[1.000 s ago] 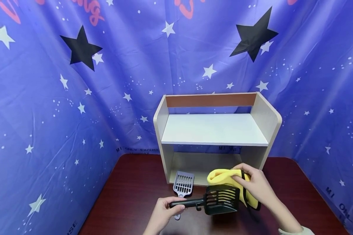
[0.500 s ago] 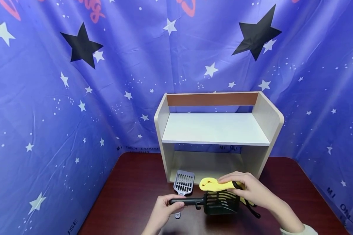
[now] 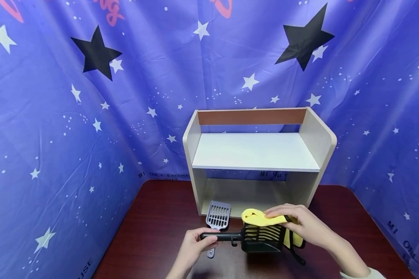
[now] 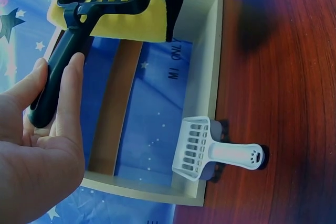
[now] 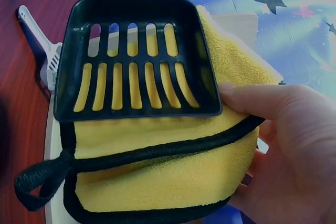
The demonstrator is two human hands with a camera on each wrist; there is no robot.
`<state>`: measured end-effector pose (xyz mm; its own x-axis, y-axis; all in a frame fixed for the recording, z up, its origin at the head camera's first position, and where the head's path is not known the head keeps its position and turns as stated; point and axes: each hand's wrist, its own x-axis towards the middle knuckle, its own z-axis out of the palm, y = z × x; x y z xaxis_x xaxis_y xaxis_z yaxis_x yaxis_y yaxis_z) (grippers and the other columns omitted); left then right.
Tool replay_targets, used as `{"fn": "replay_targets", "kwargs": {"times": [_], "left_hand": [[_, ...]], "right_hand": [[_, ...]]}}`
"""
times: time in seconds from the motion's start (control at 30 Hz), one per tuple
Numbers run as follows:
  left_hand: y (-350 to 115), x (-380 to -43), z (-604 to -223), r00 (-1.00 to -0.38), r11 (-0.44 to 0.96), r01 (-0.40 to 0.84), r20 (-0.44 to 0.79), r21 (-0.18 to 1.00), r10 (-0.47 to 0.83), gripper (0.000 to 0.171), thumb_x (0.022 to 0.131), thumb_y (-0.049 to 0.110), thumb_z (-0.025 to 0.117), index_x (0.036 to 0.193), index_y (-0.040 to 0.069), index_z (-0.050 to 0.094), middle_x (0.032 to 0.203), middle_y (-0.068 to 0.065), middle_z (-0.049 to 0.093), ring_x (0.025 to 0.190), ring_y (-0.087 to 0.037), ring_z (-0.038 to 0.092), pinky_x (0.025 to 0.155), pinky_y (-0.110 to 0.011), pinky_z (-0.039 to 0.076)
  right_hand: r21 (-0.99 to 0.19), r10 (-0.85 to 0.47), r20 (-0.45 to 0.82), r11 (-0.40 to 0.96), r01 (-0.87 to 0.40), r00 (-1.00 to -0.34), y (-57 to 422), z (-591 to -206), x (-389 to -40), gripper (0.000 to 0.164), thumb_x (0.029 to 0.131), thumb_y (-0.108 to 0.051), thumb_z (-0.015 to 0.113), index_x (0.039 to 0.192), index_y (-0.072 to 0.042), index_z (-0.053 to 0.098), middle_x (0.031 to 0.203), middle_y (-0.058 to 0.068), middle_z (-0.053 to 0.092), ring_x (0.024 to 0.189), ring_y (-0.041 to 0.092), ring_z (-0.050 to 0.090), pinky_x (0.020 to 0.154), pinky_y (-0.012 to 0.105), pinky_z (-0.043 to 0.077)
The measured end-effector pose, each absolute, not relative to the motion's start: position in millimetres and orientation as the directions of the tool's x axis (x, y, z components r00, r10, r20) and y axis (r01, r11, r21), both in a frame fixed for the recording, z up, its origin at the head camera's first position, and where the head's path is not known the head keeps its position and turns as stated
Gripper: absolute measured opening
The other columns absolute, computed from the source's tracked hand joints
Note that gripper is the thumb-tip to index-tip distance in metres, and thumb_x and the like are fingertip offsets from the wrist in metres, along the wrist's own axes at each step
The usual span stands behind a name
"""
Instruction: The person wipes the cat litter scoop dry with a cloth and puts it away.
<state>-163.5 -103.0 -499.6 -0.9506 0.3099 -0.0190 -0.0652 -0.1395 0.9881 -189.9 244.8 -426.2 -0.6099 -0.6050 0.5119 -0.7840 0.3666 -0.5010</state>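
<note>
In the head view, my left hand (image 3: 191,248) grips the handle of a black slotted litter scoop (image 3: 234,236), held sideways above the table. A yellow cloth with black trim (image 3: 260,218) lies along the scoop's far side. My right hand (image 3: 309,226) holds this cloth against the scoop. In the right wrist view, yellow cloth (image 5: 157,182) shows through most slots, and the right thumb (image 5: 252,98) touches it near the scoop's edge. A smaller grey litter scoop (image 3: 218,214) leans with its head on the shelf's front edge, its handle partly behind the left hand.
A pale two-tier shelf (image 3: 255,153) stands at the back of the dark red table (image 3: 153,232). Blue curtains (image 3: 153,77) printed with stars enclose the table behind and at the sides. A black cord loop (image 3: 296,257) hangs from the cloth.
My right hand has brought the cloth from the scoop's right side up over its far edge, then shifted slightly right. The left hand and black scoop have barely moved.
</note>
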Motion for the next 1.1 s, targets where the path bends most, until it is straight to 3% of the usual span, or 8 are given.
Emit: {"fn": "replay_targets", "kwargs": {"times": [0.07, 0.3, 0.43, 0.63, 0.73, 0.83, 0.97, 1.1], "left_hand": [[-103.9, -163.4, -499.2, -0.953, -0.147, -0.068, -0.021, 0.987, 0.303, 0.041, 0.091, 0.005, 0.069, 0.12, -0.022, 0.058, 0.11, -0.029, 0.07, 0.09, -0.013, 0.074, 0.085, -0.026, 0.06], [-107.9, -163.0, -496.2, -0.961, -0.157, -0.065, -0.02, 0.986, 0.276, 0.043, 0.091, 0.007, 0.07, 0.12, -0.021, 0.058, 0.104, -0.016, 0.075, 0.089, -0.011, 0.074, 0.086, -0.027, 0.059], [-110.4, -163.9, -495.6, -0.965, -0.144, -0.048, -0.009, 0.988, 0.261, 0.043, 0.091, 0.007, 0.07, 0.12, -0.022, 0.057, 0.105, -0.016, 0.075, 0.09, -0.01, 0.074, 0.086, -0.027, 0.059], [-114.9, -163.3, -495.4, -0.965, -0.127, -0.049, -0.014, 0.991, 0.262, 0.042, 0.091, 0.009, 0.07, 0.12, -0.019, 0.06, 0.107, -0.015, 0.075, 0.092, -0.009, 0.074, 0.087, -0.026, 0.059], [-117.5, -160.8, -496.4, -0.954, -0.116, -0.055, -0.018, 0.992, 0.3, 0.044, 0.092, 0.01, 0.07, 0.121, -0.02, 0.058, 0.107, -0.013, 0.075, 0.092, -0.008, 0.073, 0.087, -0.026, 0.059], [-118.4, -159.5, -497.2, -0.938, -0.102, -0.047, -0.009, 0.994, 0.346, 0.044, 0.092, 0.009, 0.069, 0.121, -0.021, 0.057, 0.105, -0.008, 0.076, 0.092, -0.006, 0.073, 0.086, -0.026, 0.059], [-114.2, -163.3, -497.1, -0.917, -0.09, -0.011, 0.025, 0.996, 0.399, 0.041, 0.09, 0.009, 0.071, 0.118, -0.019, 0.061, 0.102, 0.003, 0.076, 0.093, -0.005, 0.072, 0.085, -0.027, 0.06], [-109.9, -165.6, -497.8, -0.905, -0.075, 0.004, 0.036, 0.997, 0.425, 0.038, 0.09, 0.008, 0.071, 0.117, -0.018, 0.062, 0.1, 0.009, 0.076, 0.092, -0.004, 0.071, 0.084, -0.025, 0.06]], "right_hand": [[-0.511, -0.592, 0.502, 0.385, -0.768, -0.631, 246.6, -426.6, -188.8, 0.044, 0.084, 0.008, 0.069, 0.12, -0.017, 0.071, 0.117, 0.001, 0.073, 0.112, -0.001, 0.063, 0.09, 0.005, 0.044], [-0.565, -0.543, 0.455, 0.437, -0.7, -0.706, 256.1, -428.0, -183.6, 0.051, 0.081, 0.015, 0.066, 0.119, -0.018, 0.071, 0.117, -0.001, 0.074, 0.109, -0.009, 0.06, 0.063, 0.016, 0.043], [-0.588, -0.517, 0.449, 0.442, -0.677, -0.728, 260.9, -430.0, -181.1, 0.047, 0.083, 0.012, 0.067, 0.119, -0.017, 0.071, 0.117, -0.003, 0.074, 0.105, -0.011, 0.059, 0.059, 0.018, 0.043], [-0.628, -0.471, 0.431, 0.456, -0.631, -0.77, 266.8, -435.2, -177.6, 0.043, 0.084, 0.011, 0.066, 0.118, -0.015, 0.072, 0.113, -0.01, 0.074, 0.084, -0.008, 0.056, 0.054, 0.019, 0.043], [-0.67, -0.425, 0.399, 0.469, -0.575, -0.813, 267.8, -438.8, -177.7, 0.034, 0.089, 0.002, 0.067, 0.117, -0.017, 0.072, 0.107, -0.013, 0.074, 0.066, -0.007, 0.045, 0.048, 0.02, 0.039], [-0.707, -0.394, 0.367, 0.47, -0.528, -0.842, 267.1, -441.8, -181.3, 0.027, 0.092, -0.006, 0.066, 0.117, -0.017, 0.072, 0.104, -0.013, 0.074, 0.06, -0.001, 0.04, 0.048, 0.022, 0.036], [-0.766, -0.415, 0.331, 0.407, -0.498, -0.848, 264.5, -443.3, -189.8, 0.026, 0.096, -0.008, 0.062, 0.12, -0.013, 0.07, 0.108, -0.01, 0.074, 0.074, 0.003, 0.054, 0.057, 0.023, 0.044], [-0.874, -0.515, 0.244, 0.251, -0.416, -0.822, 258.5, -443.4, -197.8, 0.029, 0.1, -0.006, 0.055, 0.128, -0.003, 0.063, 0.115, -0.01, 0.072, 0.092, 0.001, 0.065, 0.071, 0.024, 0.058]]}}
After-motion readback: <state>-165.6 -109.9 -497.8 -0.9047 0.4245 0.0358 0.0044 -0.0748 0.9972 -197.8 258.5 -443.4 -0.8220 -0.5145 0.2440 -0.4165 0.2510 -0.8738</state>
